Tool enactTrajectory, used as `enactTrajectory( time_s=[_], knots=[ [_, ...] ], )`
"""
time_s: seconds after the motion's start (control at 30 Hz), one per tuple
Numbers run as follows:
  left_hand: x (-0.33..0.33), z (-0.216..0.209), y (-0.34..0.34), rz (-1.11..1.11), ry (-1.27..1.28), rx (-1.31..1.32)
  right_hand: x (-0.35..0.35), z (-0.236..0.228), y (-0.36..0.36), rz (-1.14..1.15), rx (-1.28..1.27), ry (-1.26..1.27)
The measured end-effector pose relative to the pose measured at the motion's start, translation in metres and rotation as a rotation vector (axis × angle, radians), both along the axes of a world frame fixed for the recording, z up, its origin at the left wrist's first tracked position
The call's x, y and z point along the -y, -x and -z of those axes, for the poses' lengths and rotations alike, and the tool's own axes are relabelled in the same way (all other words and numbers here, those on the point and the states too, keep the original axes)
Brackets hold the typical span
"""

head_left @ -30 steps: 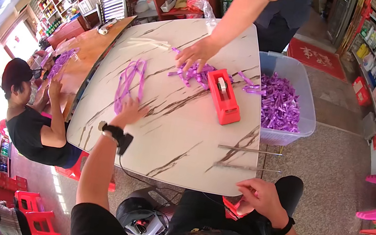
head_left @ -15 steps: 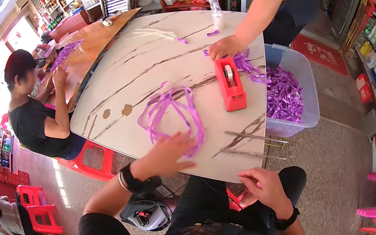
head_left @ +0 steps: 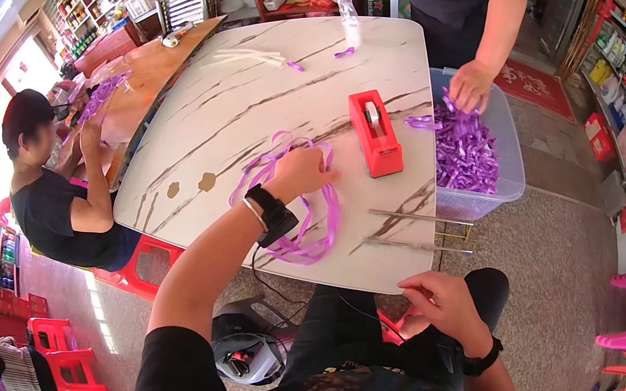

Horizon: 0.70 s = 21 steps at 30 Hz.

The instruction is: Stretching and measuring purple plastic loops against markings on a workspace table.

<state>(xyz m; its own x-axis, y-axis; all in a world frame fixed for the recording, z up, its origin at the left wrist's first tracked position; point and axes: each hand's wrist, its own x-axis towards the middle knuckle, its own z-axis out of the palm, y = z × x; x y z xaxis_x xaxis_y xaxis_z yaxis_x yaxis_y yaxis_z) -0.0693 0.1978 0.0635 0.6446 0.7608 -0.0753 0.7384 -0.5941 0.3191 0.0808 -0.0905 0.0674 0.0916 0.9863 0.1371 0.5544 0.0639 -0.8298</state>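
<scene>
The right hand hangs just beside the near right corner of the tabletop, thumb and fingers bent with a narrow gap between them; whether anything is pinched there I cannot tell. Farther in, near the middle of the near edge, a loose purple ribbon lies in several overlapping loops. The left hand is over the far part of these loops, back upward and fingers curled; their tips are partly hidden, so I cannot tell whether they grip the ribbon.

Two thin metal rods lie roughly parallel toward the near right corner, their ends sticking out past the right edge. Two brown spots mark the surface toward the left edge. A red tape dispenser stands beyond the rods, nearer the right edge than the left. Past it, a short purple strip lies across the right edge, by a clear plastic bin heaped with purple ribbon pieces. A co-worker's hand reaches down over that heap, fingertips at a few pieces.

Toward the far edge lie white strips and two small purple scraps.
</scene>
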Motion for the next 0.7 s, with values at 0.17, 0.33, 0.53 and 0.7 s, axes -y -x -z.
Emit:
enactTrajectory(
  time_s=[0.17,0.33,0.53,0.7],
  knots=[
    [-0.031,0.017,0.011,0.026,0.014,0.078,0.003,0.001,-0.002,-0.012,0.037,-0.012],
    [-0.025,-0.027,0.011,-0.060,0.083,0.076,0.006,0.004,-0.007,0.006,0.002,0.040],
    [-0.017,0.010,-0.002,0.091,-0.015,0.140,0.003,0.002,-0.001,-0.029,0.032,0.016],
    [-0.034,0.025,0.004,0.062,0.123,0.186,0.006,0.006,-0.004,-0.025,0.051,0.034]
  ],
)
